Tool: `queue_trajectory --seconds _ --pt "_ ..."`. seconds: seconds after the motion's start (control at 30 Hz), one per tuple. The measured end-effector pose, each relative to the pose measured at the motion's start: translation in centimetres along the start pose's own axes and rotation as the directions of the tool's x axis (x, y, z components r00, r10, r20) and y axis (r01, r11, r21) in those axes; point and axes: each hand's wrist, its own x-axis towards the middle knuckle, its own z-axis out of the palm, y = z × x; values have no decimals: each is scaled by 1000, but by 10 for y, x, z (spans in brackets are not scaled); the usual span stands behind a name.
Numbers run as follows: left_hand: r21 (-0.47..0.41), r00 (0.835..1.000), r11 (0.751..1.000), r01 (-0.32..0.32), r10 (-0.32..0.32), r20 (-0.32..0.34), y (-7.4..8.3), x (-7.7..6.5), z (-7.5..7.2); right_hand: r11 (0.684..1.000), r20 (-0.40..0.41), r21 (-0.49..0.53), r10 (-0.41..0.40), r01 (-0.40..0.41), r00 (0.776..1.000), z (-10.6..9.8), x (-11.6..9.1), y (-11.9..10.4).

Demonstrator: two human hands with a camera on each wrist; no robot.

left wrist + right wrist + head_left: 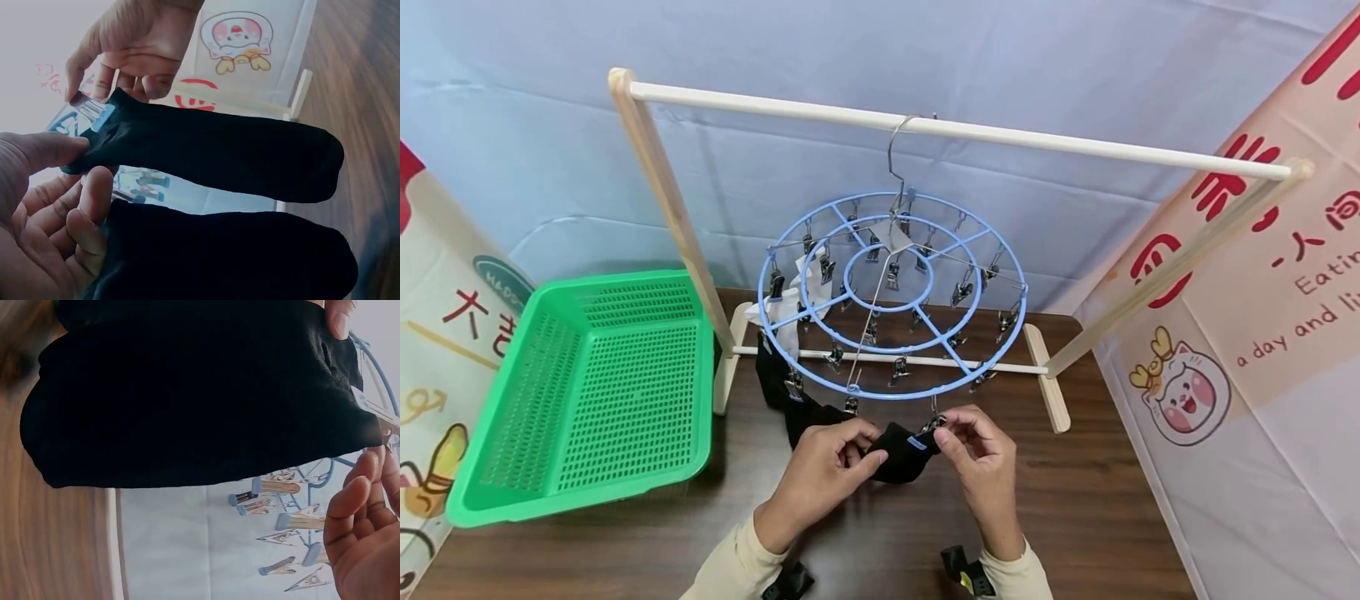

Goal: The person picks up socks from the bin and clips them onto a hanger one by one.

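Note:
A black sock [895, 458] is at the front edge of a round blue clip hanger [1025, 287]. My left hand [820, 475] pinches the cuff between thumb and fingers. My right hand [988, 462] pinches a metal clip [934, 422] at the other side of the cuff. In the left wrist view, the clip's blue-tipped jaws lie over the cuff, and the sock's foot [250, 150] stretches away from the hands. Below it hangs another black sock [231, 256]. The right wrist view shows the sock [187, 400] broadside, with my right fingertips by its cuff corner.
The hanger hooks over the white bar [1075, 144] of a wooden stand. White socks [787, 325] and more black socks [775, 375] hang at its left side. Several bare clips [900, 369] dangle from the rings. A green basket [700, 400] stands to the left.

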Motion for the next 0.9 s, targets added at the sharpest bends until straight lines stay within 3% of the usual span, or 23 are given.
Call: queue_trajectory --seconds 0.27,0.5,0.6,0.77,0.9 --pt "94 1000 996 3 -2 -5 -7 -2 3 1000 78 -12 1 0 997 -1 -4 18" --pt "137 1000 990 9 -7 -17 -12 -4 4 982 134 -141 148 -129 980 -3 -12 28" --pt "157 1000 987 18 -15 -18 -14 -5 5 977 131 -156 168 -147 977 -5 -15 31" --pt "225 1000 974 4 0 -19 -18 -8 6 971 128 -194 164 -137 978 -6 -17 33" --pt "279 999 960 -35 45 -29 -23 -12 5 963 122 -258 111 -77 986 -1 -15 22"
